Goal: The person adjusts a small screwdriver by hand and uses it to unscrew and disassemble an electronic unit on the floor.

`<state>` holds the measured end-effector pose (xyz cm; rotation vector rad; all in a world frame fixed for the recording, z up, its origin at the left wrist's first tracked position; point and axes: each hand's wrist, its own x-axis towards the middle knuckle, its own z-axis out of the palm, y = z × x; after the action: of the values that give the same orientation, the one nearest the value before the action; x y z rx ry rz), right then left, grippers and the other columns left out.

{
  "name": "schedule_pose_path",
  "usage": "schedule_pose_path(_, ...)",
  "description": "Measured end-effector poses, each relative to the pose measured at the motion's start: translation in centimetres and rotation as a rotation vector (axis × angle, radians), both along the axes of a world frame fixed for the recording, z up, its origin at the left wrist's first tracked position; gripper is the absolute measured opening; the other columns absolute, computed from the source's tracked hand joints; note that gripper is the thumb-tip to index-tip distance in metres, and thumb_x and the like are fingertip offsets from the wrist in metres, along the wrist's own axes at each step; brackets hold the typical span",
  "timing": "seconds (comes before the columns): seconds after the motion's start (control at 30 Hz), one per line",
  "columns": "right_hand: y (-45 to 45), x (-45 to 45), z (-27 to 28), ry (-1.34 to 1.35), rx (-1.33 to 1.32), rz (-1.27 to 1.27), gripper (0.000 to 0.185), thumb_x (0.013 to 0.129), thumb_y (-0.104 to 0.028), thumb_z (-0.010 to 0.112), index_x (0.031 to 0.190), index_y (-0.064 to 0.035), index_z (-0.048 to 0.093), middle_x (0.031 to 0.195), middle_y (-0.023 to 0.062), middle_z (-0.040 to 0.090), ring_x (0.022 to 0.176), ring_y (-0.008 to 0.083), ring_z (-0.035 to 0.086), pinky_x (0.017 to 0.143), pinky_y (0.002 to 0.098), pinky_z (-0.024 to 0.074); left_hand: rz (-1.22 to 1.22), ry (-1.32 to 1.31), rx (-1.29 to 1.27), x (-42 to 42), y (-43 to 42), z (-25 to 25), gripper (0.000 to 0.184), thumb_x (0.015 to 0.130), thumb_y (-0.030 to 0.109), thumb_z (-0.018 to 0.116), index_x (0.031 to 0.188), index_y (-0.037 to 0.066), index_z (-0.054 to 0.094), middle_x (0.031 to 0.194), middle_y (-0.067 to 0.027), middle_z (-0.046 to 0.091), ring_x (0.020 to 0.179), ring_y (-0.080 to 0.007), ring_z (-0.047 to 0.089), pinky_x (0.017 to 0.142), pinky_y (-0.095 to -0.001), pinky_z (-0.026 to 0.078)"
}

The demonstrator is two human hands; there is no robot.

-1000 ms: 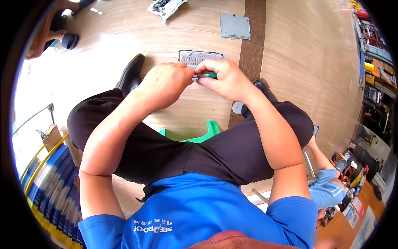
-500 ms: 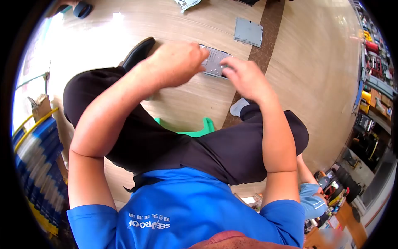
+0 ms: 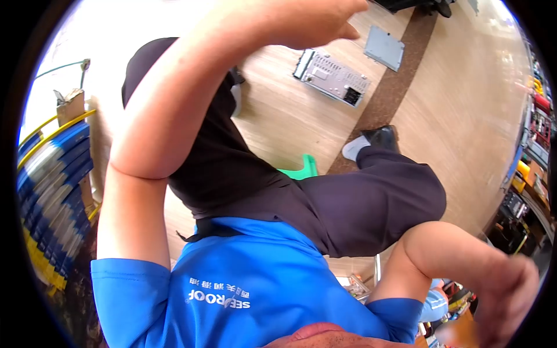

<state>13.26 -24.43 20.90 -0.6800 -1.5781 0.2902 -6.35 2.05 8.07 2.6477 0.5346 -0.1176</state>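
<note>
My left hand [image 3: 316, 26] reaches across the top of the view, its thumb apart from the fingers and nothing visible in it. Part of it is cut off by the upper edge. Below it on the floor lies a flat silver metal unit [image 3: 333, 76] with slots and a black connector at one corner, resembling a car stereo; the hand appears apart from it. A grey metal cover plate [image 3: 384, 47] lies just beyond. Out at the lower right, my right hand [image 3: 507, 296] is blurred by motion, away from the unit, and its fingers cannot be made out.
A green stool [image 3: 307, 168] shows between my legs. Blue and yellow boxes [image 3: 55, 197] are stacked at the left. Shelves with tools and goods [image 3: 536, 116] line the right side. A black object [image 3: 412, 6] is at the top edge, and another person [image 3: 434, 304] is partly visible at lower right.
Both hands have left the metal unit: the left moved up and forward, the right swung back to the lower right. The unit is now uncovered, and the whole view has shifted.
</note>
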Motion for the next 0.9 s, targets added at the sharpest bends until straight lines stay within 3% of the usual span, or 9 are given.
schedule_pose_path(0.07,3.6,-3.5,-0.6,0.042,0.071,0.304,0.008,0.088,-0.01,0.061,0.097,-0.0105,0.06,0.077,-0.0044,0.059,0.06,0.0082,0.054,0.048,0.0217,0.037,-0.008,0.062,0.021,0.2,-0.7,1.1,0.031,0.097,0.03,0.062,0.111,0.002,0.063,0.104,-0.0185,0.071,0.099,-0.0382,0.068,0.083,-0.0506,0.053)
schedule_pose_path(0.13,3.1,-3.4,-1.4,0.019,0.09,0.241,0.008,0.089,-0.009,0.06,0.096,-0.0092,0.058,0.078,-0.0045,0.06,0.059,0.0087,0.052,0.049,0.021,0.0374,-0.021,0.09,0.015,0.7,-0.9,0.8,0.031,0.097,0.031,0.062,0.109,0.003,0.064,0.103,-0.0179,0.072,0.098,-0.0378,0.068,0.081,-0.0506,0.053)
schedule_pose_path(0.2,3.3,-3.3,-1.6,-0.14,0.244,0.026,0.003,0.091,-0.01,0.058,0.094,-0.0091,0.059,0.076,-0.0026,0.059,0.062,0.0069,0.053,0.05,0.0213,0.0377,-0.057,0.074,-0.024,1.6,-0.3,-1.1,0.031,0.096,0.031,0.063,0.109,0.002,0.064,0.102,-0.0189,0.071,0.097,-0.0383,0.068,0.081,-0.0506,0.053)
schedule_pose_path(0.23,2.9,-2.4,-1.4,-0.134,0.19,0.076,0.006,0.092,-0.012,0.058,0.093,-0.0065,0.062,0.079,0.0014,0.063,0.068,0.0087,0.058,0.053,0.0208,0.0416,-0.074,0.061,-0.024,2.1,-0.3,-1.6,0.032,0.096,0.03,0.064,0.109,0.001,0.063,0.102,-0.0193,0.071,0.097,-0.0385,0.068,0.08,-0.0506,0.053)
schedule_pose_path(0.37,0.6,-0.5,-0.5,-0.141,0.234,0.011,0.006,0.092,-0.012,0.059,0.092,-0.0062,0.062,0.08,0.002,0.063,0.069,0.0095,0.059,0.053,0.021,0.0427,-0.096,0.079,0.015,3.5,0.0,-1.5,0.032,0.095,0.029,0.066,0.108,0.0,0.062,0.098,-0.0201,0.071,0.094,-0.0394,0.068,0.078,-0.0506,0.053)
schedule_pose_path(0.47,-1.0,0.8,-0.1,-0.146,0.267,-0.052,0.007,0.092,-0.012,0.059,0.091,-0.0059,0.062,0.08,0.0024,0.064,0.069,0.0101,0.059,0.054,0.0211,0.0435,-0.08,0.232,-0.038,4.7,0.6,-1.3,0.032,0.094,0.028,0.066,0.11,0.001,0.06,0.096,-0.0195,0.07,0.091,-0.0397,0.068,0.076,-0.0506,0.053)
schedule_pose_path(0.6,-2.3,1.8,0.5,-0.154,0.27,-0.096,0.007,0.091,-0.012,0.06,0.089,-0.0055,0.062,0.08,0.003,0.064,0.07,0.0109,0.06,0.055,0.0213,0.0445,-0.122,0.112,0.072,4.5,0.7,-3.9,0.032,0.094,0.027,0.066,0.112,0.002,0.058,0.094,-0.0195,0.069,0.088,-0.04,0.068,0.075,-0.0509,0.053)
schedule_pose_path(0.9,-3.9,3.1,1.2,-0.158,0.281,-0.154,0.01,0.091,-0.013,0.062,0.086,-0.0047,0.061,0.081,0.0044,0.065,0.072,0.0126,0.061,0.056,0.0218,0.0469,-0.076,0.07,-0.067,3.6,0.9,-4.9,0.031,0.095,0.025,0.064,0.113,0.0,0.057,0.101,-0.0218,0.068,0.099,-0.0408,0.065,0.084,-0.0501,0.052)
